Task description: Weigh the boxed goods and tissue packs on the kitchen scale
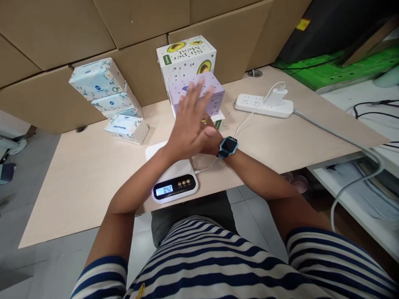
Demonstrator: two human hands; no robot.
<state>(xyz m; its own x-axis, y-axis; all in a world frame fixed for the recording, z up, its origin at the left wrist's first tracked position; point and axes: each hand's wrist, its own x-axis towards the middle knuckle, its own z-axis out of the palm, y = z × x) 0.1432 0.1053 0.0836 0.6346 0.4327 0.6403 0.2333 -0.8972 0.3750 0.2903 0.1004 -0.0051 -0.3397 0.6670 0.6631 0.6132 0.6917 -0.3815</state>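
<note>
White plastic formed the body of the kitchen scale [180, 171], which stood near the front edge of the worktop [87, 178], around the centre of the frame, partly covered by the left forearm [139, 185]. Its display [163, 190] was lit and showed 0.42, so the scale was already switched on. How much of the work was left could not be read from this view.

The left hand [188, 128] was raised above the back of the scale. Its grip was wide, with fingers straight and somewhat spread, and I saw nothing in it. The right hand [213, 140], with a smartwatch [229, 145] at its wrist, was mostly behind the left one, so I could not tell whether its grip was wide, narrow or holding something.

Among the containers, a white carton [187, 54] with avocado pictures stood at upper centre, before the cardboard panels [137, 23]. In front of it was a purple box [214, 94]. Both looked closed, and their contents did not show. At upper left, wrapped tissue packs [110, 101] made a leaning pile, with one front pack [124, 124] lower. Right of centre, a power strip [260, 109] carried a charger [276, 97].
</note>
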